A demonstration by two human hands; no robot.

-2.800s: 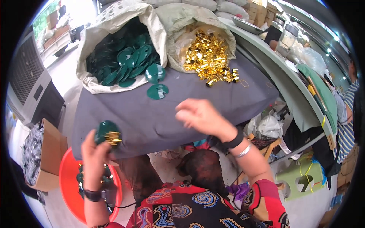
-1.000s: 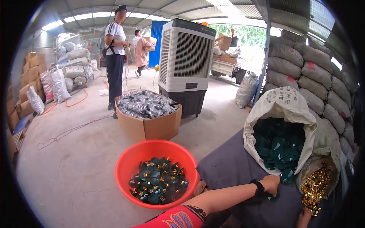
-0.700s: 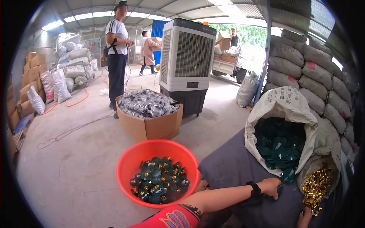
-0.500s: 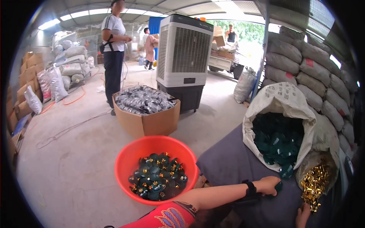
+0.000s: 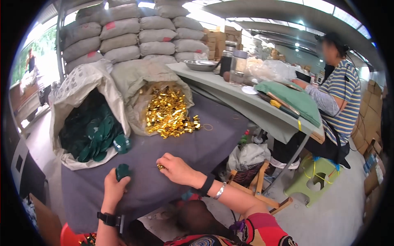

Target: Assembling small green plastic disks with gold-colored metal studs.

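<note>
My left hand (image 5: 115, 186) grips a dark green rounded plastic piece (image 5: 122, 172) between thumb and fingers, above the grey cloth (image 5: 82, 197). To its right, my right hand (image 5: 177, 169) pinches a small shiny gold piece (image 5: 160, 166), partly hidden by the fingertips. Beyond my left hand, a white woven sack (image 5: 57, 139) lies open, full of similar dark green pieces (image 5: 98, 133); one loose piece (image 5: 122, 143) rests at its mouth. Beside it, a second open sack (image 5: 127, 78) spills a heap of small gold pieces (image 5: 168, 112) onto the cloth.
Stacked grey sacks (image 5: 119, 37) form the back wall. At right, a long table (image 5: 197, 74) holds a metal bowl (image 5: 201, 64), bottles and a green cushion (image 5: 287, 96); a person in a striped shirt (image 5: 344, 86) sits there. A red basin's edge (image 5: 67, 235) shows at lower left.
The view has swung right, so the sacks now lie ahead and the basin is nearly out of view. My right hand has left the gold heap with a gold piece; my left still holds a green piece.
</note>
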